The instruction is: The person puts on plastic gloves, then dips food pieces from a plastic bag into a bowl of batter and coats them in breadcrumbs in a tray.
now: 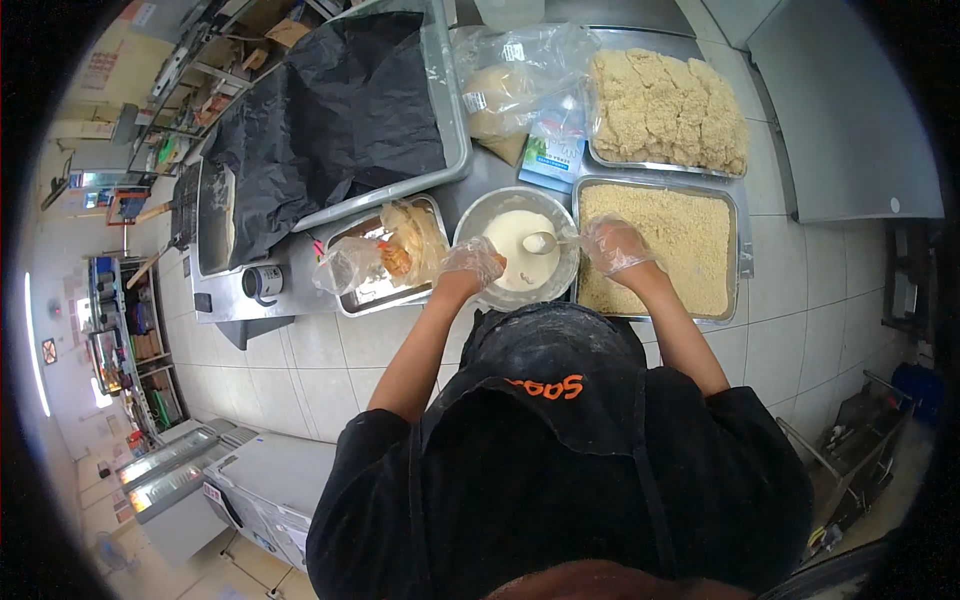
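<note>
A round bowl (465, 235) of white batter (519, 272) stands in front of me. My right hand (615, 247), in a clear plastic glove, is closed on the handle of a ladle (540, 243) whose cup sits in the batter. My left hand (474, 267), also gloved, is at the bowl's left rim with its fingers drawn together. Something orange-brown shows at its fingertips, too small to make out. Left of it, a metal tray (366, 300) holds an open plastic bag with orange-brown food pieces (397, 260).
A tray of pale crumbs (680, 250) adjoins the bowl on the right, with a heaped crumb-coated tray (668, 110) behind it. A blue-and-white packet (552, 155) and a plastic bag (498, 100) lie behind the bowl. A large bin with black plastic (330, 120) and a mug (262, 283) are left.
</note>
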A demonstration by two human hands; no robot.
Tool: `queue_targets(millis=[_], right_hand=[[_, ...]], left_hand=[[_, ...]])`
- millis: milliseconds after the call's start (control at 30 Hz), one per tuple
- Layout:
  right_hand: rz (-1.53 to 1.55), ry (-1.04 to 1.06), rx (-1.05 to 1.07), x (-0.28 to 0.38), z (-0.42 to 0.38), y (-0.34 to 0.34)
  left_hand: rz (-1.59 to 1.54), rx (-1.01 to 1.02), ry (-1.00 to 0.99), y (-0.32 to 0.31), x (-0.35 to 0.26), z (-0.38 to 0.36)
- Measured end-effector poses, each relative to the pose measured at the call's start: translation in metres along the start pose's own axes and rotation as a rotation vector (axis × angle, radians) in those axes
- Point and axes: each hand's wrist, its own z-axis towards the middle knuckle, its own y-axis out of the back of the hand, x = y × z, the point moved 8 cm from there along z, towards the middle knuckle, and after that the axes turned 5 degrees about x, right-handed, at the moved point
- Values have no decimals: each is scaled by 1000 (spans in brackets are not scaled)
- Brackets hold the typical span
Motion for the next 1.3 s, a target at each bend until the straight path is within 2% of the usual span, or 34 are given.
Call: queue_targets(millis=[100,167,200,267,300,367,400,467,500,567,600,667,800,867,900,967,1000,1067,1100,1167,1300], right_hand=[[2,8,26,4,0,5],[7,5,26,4,0,5],[12,3,27,4,0,5],[29,-7,22,4,-1,5],[44,-15,20,4,-2,6],[48,-35,46,5,-4,9],[48,-51,74,5,-4,9],[50,-63,83,1,-5,9],[49,-74,93,-1,-5,8],[35,-64,86,-6,-5,6],[20,-52,80,-7,-6,5],[25,-55,59,-8,-7,8],[47,-59,37,-6,-10,15],[51,-74,36,-7,-10,15],[54,-88,37,-8,-10,15],[55,-72,34,-8,-10,13],[56,-56,31,-7,-10,14],[47,-40,27,-4,-10,14],[37,-23,25,-2,-10,15],[46,-30,24,0,-11,18],[37,-60,41,-9,-14,13]], left_hand=[[37,-45,65,11,9,0],[64,-8,-81,23,-4,-4],[68,-7,-83,24,2,-1],[-204,124,-265,11,2,6],[-201,127,-266,9,3,8],[-549,140,-312,8,4,9],[-547,143,-312,3,6,11],[-1022,199,-119,-16,22,18],[-1020,201,-119,-17,18,18],[-1232,275,81,-31,17,16],[-1231,278,82,-38,22,18],[-1155,252,-127,-43,27,26],[-1008,252,-26,-34,29,18],[-994,217,-218,-24,19,14],[-994,216,-217,-23,16,10],[-1033,64,-339,-6,7,2],[-1031,63,-340,-5,7,5],[-791,159,-185,-15,14,19],[-789,159,-186,-14,15,20],[-558,145,-141,-12,23,22],[-523,95,-151,-4,21,30]])
